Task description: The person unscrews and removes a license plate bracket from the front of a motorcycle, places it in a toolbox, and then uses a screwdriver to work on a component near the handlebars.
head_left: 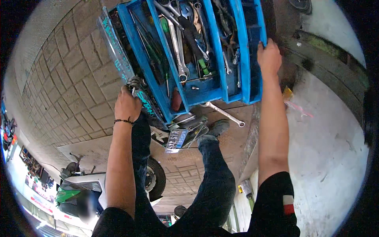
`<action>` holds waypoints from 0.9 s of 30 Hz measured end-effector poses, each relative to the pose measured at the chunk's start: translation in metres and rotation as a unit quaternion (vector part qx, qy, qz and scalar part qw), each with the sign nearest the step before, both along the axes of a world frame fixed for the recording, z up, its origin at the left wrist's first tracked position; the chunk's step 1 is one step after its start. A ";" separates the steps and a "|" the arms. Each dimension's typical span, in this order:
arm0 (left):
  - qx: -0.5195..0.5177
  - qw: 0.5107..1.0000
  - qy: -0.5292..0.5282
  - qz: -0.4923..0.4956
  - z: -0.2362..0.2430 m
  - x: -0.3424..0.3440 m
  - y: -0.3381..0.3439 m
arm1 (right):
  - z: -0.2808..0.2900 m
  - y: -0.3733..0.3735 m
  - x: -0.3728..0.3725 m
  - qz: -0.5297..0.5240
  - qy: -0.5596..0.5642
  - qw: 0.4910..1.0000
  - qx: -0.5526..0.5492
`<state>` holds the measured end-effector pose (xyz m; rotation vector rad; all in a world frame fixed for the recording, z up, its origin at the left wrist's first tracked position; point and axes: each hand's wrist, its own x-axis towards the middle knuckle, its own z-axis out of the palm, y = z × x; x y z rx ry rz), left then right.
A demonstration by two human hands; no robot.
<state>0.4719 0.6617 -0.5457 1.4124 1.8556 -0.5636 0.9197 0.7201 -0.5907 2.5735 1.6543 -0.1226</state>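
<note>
A blue metal toolbox [205, 96] with its cantilever trays spread out stands in front of me. My right hand [269, 58] is closed round the rim of its right-hand tray. At the left side, my left hand [128, 105] is closed on a metal tool with a rounded head [134, 82], held against the toolbox's outer wall; its exact kind is hard to make out. Several combination wrenches [173, 43] and a green-handled tool [203, 67] lie in the middle tray. Thin screwdrivers [152, 47] fill the tray left of it. Smaller wrenches [226, 63] lie further right.
A large wrench [225, 113] juts out below the toolbox on the ground. Near my feet lies a licence plate [176, 140] beside a clear-sided piece. Brick paving [79, 67] spreads left; a pale wall [319, 146] stands right. A motorcycle [85, 193] is behind at lower left.
</note>
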 end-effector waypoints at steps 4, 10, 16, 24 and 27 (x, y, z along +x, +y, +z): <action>0.006 1.000 0.002 0.010 -0.002 -0.013 -0.006 | -0.005 -0.024 -0.081 0.101 0.064 0.981 0.154; 0.001 0.999 -0.034 -0.001 -0.005 0.007 0.001 | -0.120 -0.129 -0.168 -0.070 0.259 0.940 -0.212; 0.021 0.999 -0.033 -0.005 -0.005 -0.011 -0.002 | -0.135 -0.133 -0.202 -0.048 0.131 0.963 -0.231; -0.002 0.999 -0.050 0.000 -0.004 -0.010 0.004 | -0.133 -0.173 -0.166 -0.025 0.247 0.941 -0.231; -0.011 0.999 -0.052 -0.003 -0.006 -0.012 0.005 | -0.132 -0.196 -0.162 -0.012 0.260 0.932 -0.253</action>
